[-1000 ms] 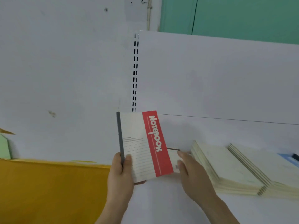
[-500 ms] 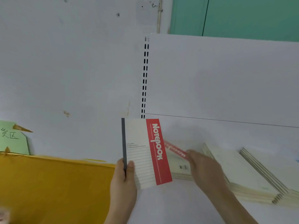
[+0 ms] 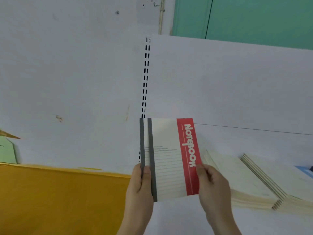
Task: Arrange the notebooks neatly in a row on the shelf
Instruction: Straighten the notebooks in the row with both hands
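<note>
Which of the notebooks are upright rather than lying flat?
The two grey-spined, red-banded notebooks held in both hands; the cream stacks lie flat on the shelf.

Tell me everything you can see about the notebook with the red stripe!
The front notebook has a cream cover with printed lines, a dark grey spine strip on its left edge and a red band on its right edge that reads NOTEBOOK sideways in pale letters. It looks like thin card and paper. It is held upright above the white shelf. The left hand grips its spine side, the right hand pinches the red edge. A second notebook sits just behind it.
</note>
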Demonstrator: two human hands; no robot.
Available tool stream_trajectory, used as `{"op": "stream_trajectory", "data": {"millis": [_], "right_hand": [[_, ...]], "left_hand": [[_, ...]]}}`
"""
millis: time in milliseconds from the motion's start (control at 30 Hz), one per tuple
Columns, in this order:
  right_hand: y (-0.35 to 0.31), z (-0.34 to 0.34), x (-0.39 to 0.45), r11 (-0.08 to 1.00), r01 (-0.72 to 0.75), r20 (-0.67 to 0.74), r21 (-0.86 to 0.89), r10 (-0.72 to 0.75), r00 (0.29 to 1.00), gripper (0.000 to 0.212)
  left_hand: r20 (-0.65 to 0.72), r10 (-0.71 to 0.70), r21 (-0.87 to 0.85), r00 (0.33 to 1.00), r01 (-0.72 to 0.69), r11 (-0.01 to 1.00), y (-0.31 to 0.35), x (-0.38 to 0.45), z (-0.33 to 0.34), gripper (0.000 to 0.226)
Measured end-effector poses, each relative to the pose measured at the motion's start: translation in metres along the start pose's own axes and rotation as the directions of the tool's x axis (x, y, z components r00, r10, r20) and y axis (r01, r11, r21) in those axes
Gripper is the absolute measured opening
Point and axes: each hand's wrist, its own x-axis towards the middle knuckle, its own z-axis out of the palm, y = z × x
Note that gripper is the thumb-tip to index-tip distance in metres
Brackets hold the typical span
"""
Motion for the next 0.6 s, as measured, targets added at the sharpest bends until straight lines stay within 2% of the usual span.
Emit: {"op": "stream_trajectory", "data": {"millis": [133, 300, 433, 533, 600], "right_hand": [[0.002, -0.001, -0.009, 0.998, -0.024, -0.021, 0.055, 0.025, 0.999, 0.020], [0.001, -0.014, -0.021, 0.997, -0.050, 0.029, 0.065, 0.048, 0.998, 0.017], [0.003, -0.045, -0.029, 0.996, -0.057, 0.014, 0.067, 0.056, 0.998, 0.019], [0.006, -0.075, -0.037, 0.995, -0.090, 0.036, 0.041, 0.088, 0.995, 0.031], [0.008, -0.101, -0.041, 0.997, -0.060, 0.052, -0.048, 0.062, 0.997, 0.042]], "left_hand": [[0.022, 0.015, 0.037, 1.000, -0.016, 0.999, 0.000, -0.004, 0.012, 0.036], [0.124, -0.002, 0.033, 0.992, -0.003, 0.999, -0.003, -0.011, 0.024, 0.025], [0.194, 0.016, 0.014, 0.981, -0.019, 1.000, -0.004, -0.020, 0.041, 0.028], [0.245, 0.064, -0.019, 0.967, -0.062, 0.998, 0.000, -0.031, 0.066, 0.017], [0.276, 0.059, -0.034, 0.959, -0.051, 0.998, 0.002, -0.041, 0.088, 0.017]]}}
